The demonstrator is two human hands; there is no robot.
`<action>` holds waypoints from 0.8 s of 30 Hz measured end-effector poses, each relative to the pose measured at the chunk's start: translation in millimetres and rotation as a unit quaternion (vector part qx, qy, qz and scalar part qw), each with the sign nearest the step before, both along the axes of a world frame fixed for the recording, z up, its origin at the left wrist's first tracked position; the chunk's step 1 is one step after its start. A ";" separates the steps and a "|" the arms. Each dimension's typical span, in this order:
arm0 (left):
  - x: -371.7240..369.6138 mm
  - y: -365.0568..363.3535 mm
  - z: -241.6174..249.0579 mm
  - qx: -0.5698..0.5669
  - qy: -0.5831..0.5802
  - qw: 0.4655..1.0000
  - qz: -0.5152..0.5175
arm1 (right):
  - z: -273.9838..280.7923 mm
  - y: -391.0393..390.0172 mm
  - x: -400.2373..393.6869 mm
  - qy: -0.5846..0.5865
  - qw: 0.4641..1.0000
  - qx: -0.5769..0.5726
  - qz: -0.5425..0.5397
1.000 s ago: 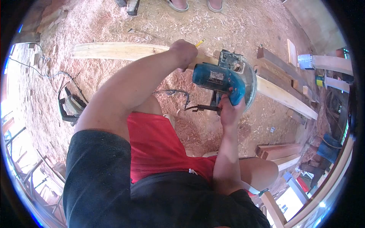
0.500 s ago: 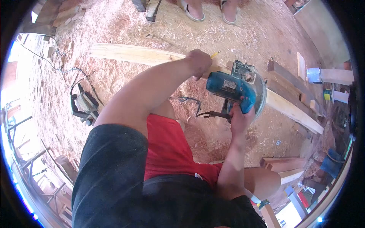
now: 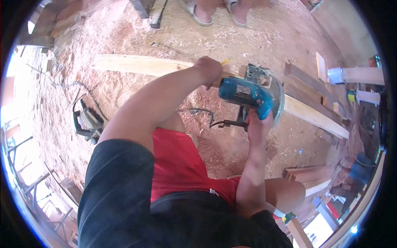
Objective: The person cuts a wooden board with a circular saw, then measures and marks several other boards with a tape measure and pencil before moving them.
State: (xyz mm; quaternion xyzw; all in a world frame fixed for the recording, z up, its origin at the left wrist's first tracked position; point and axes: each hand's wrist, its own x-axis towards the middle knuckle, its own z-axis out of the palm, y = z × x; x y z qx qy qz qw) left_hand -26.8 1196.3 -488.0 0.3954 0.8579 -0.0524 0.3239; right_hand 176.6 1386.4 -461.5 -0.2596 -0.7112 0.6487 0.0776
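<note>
A teal circular saw (image 3: 242, 91) sits across a long pale wooden board (image 3: 144, 65), which runs from the upper left to the lower right. My right hand (image 3: 258, 123) is closed round the saw's rear handle, by the black power cord. Left of the saw, my left hand (image 3: 209, 71) grips the board, fingers over it and thumb at the near edge. From that same hand a yellow pencil (image 3: 226, 61) sticks out. The saw's base and round guard (image 3: 278, 99) hide part of the board, and the blade is out of sight.
A second corded power tool (image 3: 87, 120) lies on the shaving-covered ground at left. Dark timber beams (image 3: 308, 78) rest at right, more lumber (image 3: 306, 173) at lower right. A person's sandalled feet (image 3: 202, 16) are at the top. A blue container (image 3: 364, 167) stands far right.
The whole view has shifted and tilted slightly. Both hands keep their hold, and the saw stays at about the same place on the board.
</note>
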 end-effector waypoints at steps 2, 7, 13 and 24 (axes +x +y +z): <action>-1.1 2.8 -0.6 -0.012 -0.010 1.000 -0.001 | 3.6 -0.8 -1.5 0.009 1.000 0.023 0.002; -6.7 -2.3 -16.7 0.009 -0.009 1.000 0.021 | -0.8 5.6 -4.4 -0.012 0.995 0.100 0.001; -0.7 -6.1 -14.8 0.043 0.018 0.999 0.008 | 9.7 5.4 -5.5 -0.033 0.994 0.109 0.004; 12.1 -22.8 -9.7 -0.001 0.030 0.999 -0.026 | 47.1 6.1 -13.1 -0.023 0.994 0.105 0.020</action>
